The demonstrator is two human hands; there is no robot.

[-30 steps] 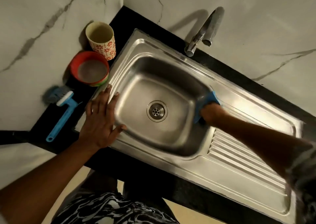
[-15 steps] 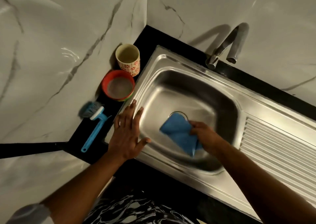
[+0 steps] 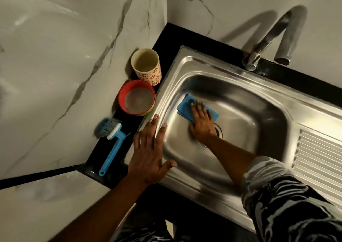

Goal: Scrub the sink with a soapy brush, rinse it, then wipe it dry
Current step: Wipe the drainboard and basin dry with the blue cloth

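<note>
Left hand [image 3: 149, 154] lies spread flat on sink [image 3: 185, 179] rim, bracing. Farther in, right hand [image 3: 202, 120] presses open-palmed on blue cloth [image 3: 185, 105] at basin's left floor. Cloth judged light, limp, bunch-prone; steel likely slick. Pin it flat under fingers.

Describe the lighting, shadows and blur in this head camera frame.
Head view: dim, warm light; the tap casts a hard shadow on the marble wall; glare streaks the sink rim; the right hand on the blue cloth is slightly motion-blurred; wide-angle bending shows at the edges.
</note>
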